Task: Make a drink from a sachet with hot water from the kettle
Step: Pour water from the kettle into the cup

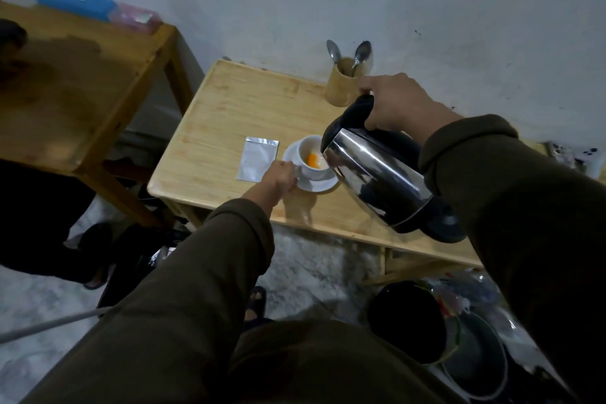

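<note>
two hands are engaged: the kettle (377, 170) is gripped by its black handle in the right hand (398, 105) and tilted, spout at the rim of the white cup (311, 157), where orange powder is seen. the cup, on its saucer (316, 185), is steadied at the handle by the left hand (278, 177). the silver sachet (258, 158) lies just beside. pouring is judged underway; a slow, controlled tilt is called for next.

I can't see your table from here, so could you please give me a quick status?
Right hand tilting steel kettle over white cup. Left hand steadying cup's handle. Orange powder inside. Nothing blocking.
</note>
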`<state>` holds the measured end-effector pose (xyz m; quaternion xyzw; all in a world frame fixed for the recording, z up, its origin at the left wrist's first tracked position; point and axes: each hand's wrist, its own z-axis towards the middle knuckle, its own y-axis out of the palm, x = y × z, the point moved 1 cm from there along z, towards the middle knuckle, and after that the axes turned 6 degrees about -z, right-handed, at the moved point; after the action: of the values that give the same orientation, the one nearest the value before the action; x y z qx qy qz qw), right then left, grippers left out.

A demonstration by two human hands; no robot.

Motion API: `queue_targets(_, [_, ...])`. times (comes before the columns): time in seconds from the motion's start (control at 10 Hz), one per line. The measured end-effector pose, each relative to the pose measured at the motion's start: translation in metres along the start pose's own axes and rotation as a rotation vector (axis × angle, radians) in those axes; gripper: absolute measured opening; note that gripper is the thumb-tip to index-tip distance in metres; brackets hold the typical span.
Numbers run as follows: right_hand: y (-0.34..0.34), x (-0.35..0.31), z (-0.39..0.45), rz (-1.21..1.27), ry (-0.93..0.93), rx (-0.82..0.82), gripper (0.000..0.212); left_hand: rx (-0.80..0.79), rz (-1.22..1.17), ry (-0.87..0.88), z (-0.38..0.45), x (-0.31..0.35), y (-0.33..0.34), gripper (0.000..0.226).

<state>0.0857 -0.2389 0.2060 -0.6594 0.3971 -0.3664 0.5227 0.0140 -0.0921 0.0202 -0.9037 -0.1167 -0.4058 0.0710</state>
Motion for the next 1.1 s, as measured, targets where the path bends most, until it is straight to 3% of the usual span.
queue_targets(0.1, [-0.004, -0.010, 0.009, -0.064, -0.020, -0.011, 0.040, 0.001, 0.199, 0.058, 0.004, -0.001, -0.005, 0.042])
queue_targets(0.3, [-0.011, -0.025, 0.019, -0.157, -0.058, -0.038, 0.032, -0.047, 0.362, 0.118, 0.006, 0.002, -0.009, 0.040])
queue_targets(0.4, [-0.016, -0.031, 0.023, -0.204, -0.078, -0.047, 0.027, -0.029, -0.037, -0.004, 0.013, 0.002, -0.005, 0.041])
queue_targets(0.5, [-0.020, -0.036, 0.028, -0.245, -0.094, -0.063, 0.025, -0.090, 0.015, -0.018, 0.017, 0.001, -0.006, 0.027])
queue_targets(0.9, [-0.031, -0.044, 0.037, -0.312, -0.133, -0.096, 0.026, -0.088, 0.027, -0.039, 0.020, 0.003, -0.009, 0.032])
queue_targets(1.1, [-0.034, -0.048, 0.041, -0.386, -0.177, -0.090, 0.030, -0.117, 0.010, -0.053, 0.025, -0.001, -0.009, 0.019])
